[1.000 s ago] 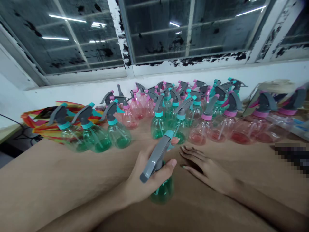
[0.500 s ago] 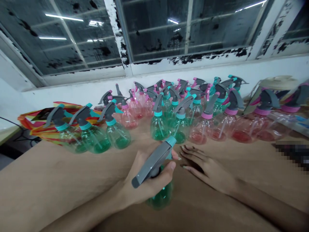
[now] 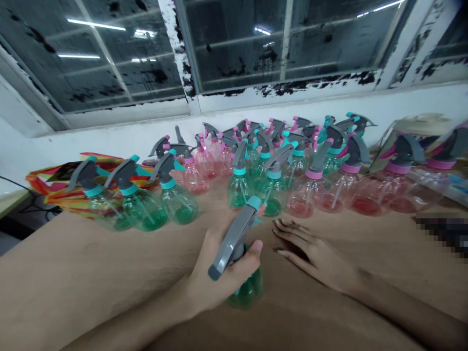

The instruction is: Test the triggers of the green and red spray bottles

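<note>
Plastic, clear and rounded, formed the green spray bottle [image 3: 246, 290] at the dial's centre, gripped about its neck by the left hand [image 3: 219, 273]. Its one smooth grey spray head [image 3: 230, 241] was long and curved, with a teal nozzle [image 3: 254, 202] toward 12 to 1 o'clock. Whether its base touched the wood-coloured table [image 3: 109, 278] could not be told. At 3 o'clock, the right hand [image 3: 318, 258] held nothing, palm down on the table, its fingers slightly parted.

Around 10 o'clock stood three teal-collared bottles [image 3: 144, 212] with green liquid, just before one crinkled orange and yellow bag [image 3: 66, 195]. At 12 o'clock two more teal-collared bottles [image 3: 272, 195] led the crowd; from 1 to 2 o'clock ran four pink-collared bottles [image 3: 302, 200], bulbous and see-through, with reddish liquid visible in them. Behind, pink and teal sprayers [image 3: 254, 141] overlapped too closely for a sure count. Farther off at 12 o'clock, flaking black and white paint roughened the window frame [image 3: 179, 48] above the smooth white wall [image 3: 120, 141].
</note>
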### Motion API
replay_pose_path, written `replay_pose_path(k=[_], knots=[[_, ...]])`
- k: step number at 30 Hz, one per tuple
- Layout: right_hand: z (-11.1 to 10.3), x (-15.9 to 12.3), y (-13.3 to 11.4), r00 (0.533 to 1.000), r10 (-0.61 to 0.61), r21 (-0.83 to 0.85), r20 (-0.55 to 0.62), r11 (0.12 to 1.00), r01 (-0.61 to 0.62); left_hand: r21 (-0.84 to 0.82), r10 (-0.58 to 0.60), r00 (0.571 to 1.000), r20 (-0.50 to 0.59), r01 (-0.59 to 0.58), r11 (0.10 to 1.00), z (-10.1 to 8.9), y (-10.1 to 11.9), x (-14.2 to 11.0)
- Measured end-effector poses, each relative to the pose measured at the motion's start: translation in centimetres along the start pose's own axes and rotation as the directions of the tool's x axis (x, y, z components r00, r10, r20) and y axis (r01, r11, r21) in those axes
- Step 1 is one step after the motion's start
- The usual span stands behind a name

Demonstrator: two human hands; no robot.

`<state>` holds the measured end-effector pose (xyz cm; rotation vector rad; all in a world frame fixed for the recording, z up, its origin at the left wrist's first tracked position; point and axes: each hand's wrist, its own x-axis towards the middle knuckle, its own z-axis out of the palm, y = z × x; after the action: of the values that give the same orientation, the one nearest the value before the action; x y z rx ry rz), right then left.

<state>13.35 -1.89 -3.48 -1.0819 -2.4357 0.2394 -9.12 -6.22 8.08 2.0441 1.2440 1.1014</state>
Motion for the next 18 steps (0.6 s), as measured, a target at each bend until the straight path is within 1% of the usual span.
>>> replay_pose_path(k=[3,9,15,18], knots=[[0.04,-0.01,0.07,1.0,-0.002,-0.013,0.014,1.0,0.003,-0.004,0.012,0.999,-0.029,-0.012,1.0,0.26,-0.22,0.03],[0.1,-0.06,0.09,1.0,-0.009,0.012,-0.018,1.0,0.01,-0.002,-0.007,1.0,-0.018,0.007,1.0,0.41,-0.11,0.05],[-0.04,-0.03,-0.08,1.0,0.0,0.013,-0.024,1.0,0.001,-0.002,-0.008,1.0,-0.011,0.008,1.0,0.32,-0.1,-0.08],[-0.03,-0.01,-0.07,0.999,-0.008,0.024,-0.036,1.0,0.009,-0.004,-0.041,0.999,0.01,0.041,0.999,0.35,-0.08,-0.11]])
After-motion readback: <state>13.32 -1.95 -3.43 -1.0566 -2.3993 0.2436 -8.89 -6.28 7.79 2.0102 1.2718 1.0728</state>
